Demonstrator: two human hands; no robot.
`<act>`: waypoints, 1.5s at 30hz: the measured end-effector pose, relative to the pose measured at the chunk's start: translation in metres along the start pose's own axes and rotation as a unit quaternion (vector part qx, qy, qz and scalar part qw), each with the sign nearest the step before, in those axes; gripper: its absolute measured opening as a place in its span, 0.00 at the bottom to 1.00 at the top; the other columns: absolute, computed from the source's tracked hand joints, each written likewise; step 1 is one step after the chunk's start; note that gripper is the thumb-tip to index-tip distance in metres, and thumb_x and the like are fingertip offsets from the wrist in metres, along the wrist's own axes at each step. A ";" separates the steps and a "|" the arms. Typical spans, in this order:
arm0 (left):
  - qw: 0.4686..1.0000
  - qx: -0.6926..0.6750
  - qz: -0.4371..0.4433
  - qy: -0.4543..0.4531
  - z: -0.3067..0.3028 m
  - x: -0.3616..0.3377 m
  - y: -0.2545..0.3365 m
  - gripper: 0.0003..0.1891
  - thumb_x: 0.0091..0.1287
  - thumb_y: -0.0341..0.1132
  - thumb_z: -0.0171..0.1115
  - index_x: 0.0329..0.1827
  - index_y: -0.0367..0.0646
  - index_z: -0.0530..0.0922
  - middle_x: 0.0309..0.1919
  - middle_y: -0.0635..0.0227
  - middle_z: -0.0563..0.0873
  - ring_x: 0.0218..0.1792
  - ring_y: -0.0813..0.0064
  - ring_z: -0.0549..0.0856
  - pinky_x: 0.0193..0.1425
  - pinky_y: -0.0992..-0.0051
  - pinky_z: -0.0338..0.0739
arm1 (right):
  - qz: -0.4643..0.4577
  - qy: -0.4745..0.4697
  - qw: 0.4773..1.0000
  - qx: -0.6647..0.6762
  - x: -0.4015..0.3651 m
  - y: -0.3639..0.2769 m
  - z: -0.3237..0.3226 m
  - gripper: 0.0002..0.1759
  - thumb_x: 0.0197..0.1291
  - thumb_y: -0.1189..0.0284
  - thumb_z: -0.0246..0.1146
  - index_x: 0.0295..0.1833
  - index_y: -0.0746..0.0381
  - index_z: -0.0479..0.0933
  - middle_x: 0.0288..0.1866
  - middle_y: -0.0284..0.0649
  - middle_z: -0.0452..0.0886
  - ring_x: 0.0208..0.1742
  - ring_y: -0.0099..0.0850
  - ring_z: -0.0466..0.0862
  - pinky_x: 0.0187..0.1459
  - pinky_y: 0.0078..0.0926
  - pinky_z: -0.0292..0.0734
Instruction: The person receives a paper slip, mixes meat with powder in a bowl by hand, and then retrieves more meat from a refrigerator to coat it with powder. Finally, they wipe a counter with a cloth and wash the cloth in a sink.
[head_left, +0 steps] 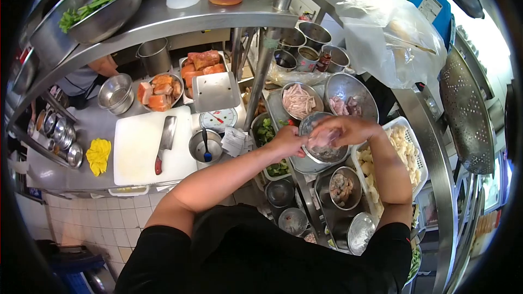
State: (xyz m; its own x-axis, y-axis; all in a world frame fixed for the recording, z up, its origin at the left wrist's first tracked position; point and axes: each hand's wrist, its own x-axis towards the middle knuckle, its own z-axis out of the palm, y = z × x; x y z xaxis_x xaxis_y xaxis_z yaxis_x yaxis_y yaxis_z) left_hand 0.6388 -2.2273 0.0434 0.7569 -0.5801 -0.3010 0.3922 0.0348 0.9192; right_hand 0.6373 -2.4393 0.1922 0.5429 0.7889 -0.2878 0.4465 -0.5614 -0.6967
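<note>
My left hand [289, 141] is closed on the near-left rim of a metal bowl [328, 154]. Over the same bowl is my right hand [342, 130], its fingers bent and partly blurred; whether they hold anything is unclear. The bowl's contents are partly hidden by the hands. Just behind it stand a bowl of pale strips [298, 101] and a larger bowl with pinkish pieces [348, 104]. A white basket of pale yellow chunks [400, 149] is to the right. Nearer my body lies a small bowl of mixed pieces [342, 188].
A cleaver [167, 136] rests on a white cutting board [131, 144] at left, beside a yellow cloth [98, 156]. A metal post [264, 71] rises left of the bowls. A plastic bag [389, 38] hangs at upper right. Another person's arm [103, 66] shows at far left.
</note>
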 end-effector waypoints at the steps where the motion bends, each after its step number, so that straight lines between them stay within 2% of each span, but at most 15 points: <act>1: 1.000 -0.005 0.013 -0.002 -0.001 -0.006 0.004 0.14 0.69 0.34 0.63 0.47 0.28 0.79 0.39 0.56 0.86 0.38 0.65 0.90 0.41 0.69 0.90 | -0.104 0.025 0.990 -0.089 0.008 0.014 0.007 0.29 0.63 0.79 0.64 0.70 0.58 0.73 0.63 0.44 0.79 0.57 0.28 0.84 0.42 0.29 0.87; 2: 1.000 -0.006 0.015 0.003 -0.004 -0.013 0.008 0.14 0.69 0.34 0.63 0.47 0.28 0.79 0.39 0.56 0.86 0.38 0.65 0.90 0.41 0.69 0.90 | -0.108 0.022 0.990 -0.090 0.006 0.014 0.002 0.29 0.63 0.79 0.64 0.70 0.58 0.73 0.63 0.44 0.79 0.57 0.28 0.84 0.42 0.29 0.87; 4: 0.999 0.031 0.012 0.005 -0.010 -0.026 0.010 0.14 0.69 0.34 0.62 0.48 0.29 0.79 0.41 0.57 0.86 0.39 0.67 0.90 0.41 0.69 0.90 | 0.168 0.062 0.981 0.069 0.002 -0.022 -0.018 0.25 0.64 0.80 0.61 0.68 0.60 0.75 0.58 0.42 0.82 0.53 0.27 0.86 0.40 0.26 0.87; 8: 0.999 -0.018 0.036 0.019 -0.033 -0.051 0.000 0.14 0.70 0.35 0.62 0.47 0.30 0.80 0.40 0.55 0.88 0.35 0.67 0.90 0.40 0.69 0.90 | 0.255 0.300 0.918 0.049 -0.008 0.032 -0.055 0.21 0.64 0.76 0.62 0.63 0.59 0.79 0.53 0.41 0.84 0.42 0.28 0.87 0.36 0.24 0.87; 13: 0.996 -0.045 0.027 0.076 -0.089 -0.130 0.027 0.07 0.70 0.28 0.59 0.43 0.32 0.80 0.39 0.59 0.87 0.38 0.69 0.89 0.44 0.68 0.90 | 0.447 0.170 0.876 0.060 0.008 0.180 -0.051 0.28 0.54 0.72 0.71 0.64 0.54 0.79 0.53 0.44 0.85 0.47 0.36 0.87 0.42 0.38 0.86; 14: 0.992 -0.053 0.037 0.111 -0.113 -0.135 0.018 0.08 0.70 0.30 0.60 0.42 0.33 0.80 0.37 0.58 0.88 0.35 0.69 0.90 0.43 0.69 0.90 | 0.436 0.166 0.883 0.055 0.013 0.226 -0.039 0.28 0.54 0.72 0.71 0.64 0.54 0.79 0.53 0.44 0.85 0.47 0.36 0.87 0.42 0.38 0.86; 16: 0.983 -0.072 0.054 0.161 -0.149 -0.154 0.024 0.06 0.70 0.30 0.60 0.39 0.34 0.79 0.35 0.59 0.87 0.31 0.70 0.89 0.41 0.70 0.91 | 0.340 0.144 0.802 -0.469 0.026 0.300 -0.016 0.27 0.52 0.73 0.70 0.62 0.54 0.79 0.51 0.44 0.87 0.49 0.42 0.87 0.55 0.52 0.79; 19: 0.962 -0.047 0.079 0.255 -0.207 -0.152 0.031 0.08 0.70 0.29 0.59 0.40 0.31 0.78 0.33 0.59 0.86 0.27 0.69 0.88 0.36 0.73 0.90 | 0.337 0.049 0.848 -0.406 0.046 0.301 -0.027 0.21 0.53 0.73 0.66 0.56 0.55 0.82 0.50 0.47 0.87 0.52 0.50 0.86 0.61 0.57 0.71; 24: 0.941 -0.052 0.080 0.326 -0.268 -0.091 0.034 0.13 0.71 0.30 0.60 0.46 0.24 0.76 0.37 0.52 0.85 0.30 0.65 0.89 0.34 0.74 0.90 | 0.313 0.149 0.799 -0.492 0.050 0.321 -0.029 0.11 0.56 0.71 0.61 0.43 0.58 0.85 0.45 0.50 0.87 0.49 0.51 0.86 0.52 0.48 0.77; 28: 0.940 -0.119 0.072 0.311 -0.280 -0.066 0.020 0.13 0.73 0.31 0.59 0.49 0.25 0.75 0.39 0.49 0.85 0.34 0.62 0.89 0.39 0.70 0.91 | 0.321 0.375 0.841 -0.222 0.008 0.279 -0.046 0.09 0.60 0.72 0.59 0.30 0.61 0.83 0.35 0.48 0.87 0.34 0.48 0.87 0.30 0.41 0.78; 32: 0.944 -0.105 0.081 0.301 -0.278 -0.075 0.017 0.15 0.75 0.36 0.60 0.49 0.28 0.76 0.39 0.49 0.85 0.36 0.62 0.89 0.44 0.68 0.90 | 0.059 0.465 0.859 0.203 -0.048 0.219 -0.061 0.03 0.56 0.74 0.63 0.33 0.63 0.79 0.29 0.36 0.83 0.25 0.31 0.80 0.27 0.31 0.75; 34: 0.944 -0.116 0.085 0.295 -0.288 -0.076 0.011 0.16 0.75 0.39 0.59 0.48 0.30 0.75 0.38 0.50 0.85 0.36 0.62 0.89 0.44 0.67 0.90 | -0.062 0.411 0.885 -0.212 -0.080 0.250 -0.086 0.05 0.53 0.77 0.64 0.37 0.63 0.79 0.31 0.34 0.82 0.28 0.24 0.79 0.31 0.23 0.73; 35: 0.945 -0.113 0.076 0.297 -0.292 -0.078 0.009 0.18 0.76 0.42 0.59 0.46 0.31 0.74 0.38 0.49 0.85 0.36 0.62 0.89 0.44 0.67 0.89 | -0.054 0.408 0.887 -0.209 -0.081 0.232 -0.083 0.05 0.53 0.77 0.64 0.37 0.63 0.79 0.31 0.34 0.82 0.28 0.24 0.79 0.31 0.23 0.73; 37: 0.944 -0.119 0.072 0.299 -0.295 -0.082 0.008 0.19 0.76 0.44 0.59 0.45 0.31 0.73 0.38 0.47 0.86 0.35 0.62 0.89 0.43 0.68 0.90 | 0.054 0.557 0.744 0.365 -0.062 0.132 -0.074 0.04 0.51 0.79 0.63 0.34 0.63 0.78 0.33 0.36 0.81 0.28 0.24 0.77 0.33 0.20 0.72; 45: 0.936 -0.120 0.087 0.320 -0.299 -0.078 0.014 0.21 0.75 0.44 0.61 0.47 0.28 0.75 0.36 0.48 0.86 0.32 0.63 0.89 0.38 0.70 0.90 | -0.023 0.312 0.905 0.289 0.087 -0.066 -0.019 0.10 0.56 0.81 0.67 0.43 0.61 0.77 0.38 0.35 0.83 0.35 0.22 0.83 0.33 0.20 0.79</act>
State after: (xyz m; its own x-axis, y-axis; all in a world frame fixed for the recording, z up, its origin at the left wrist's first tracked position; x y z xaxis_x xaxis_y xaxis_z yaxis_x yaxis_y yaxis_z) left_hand 0.7420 -1.9383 0.0040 0.9481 0.0545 -0.3131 0.2822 0.3093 0.9081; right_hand 0.6685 -2.3378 0.2256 0.9098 0.4118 0.0514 0.1301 -0.1653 -0.9776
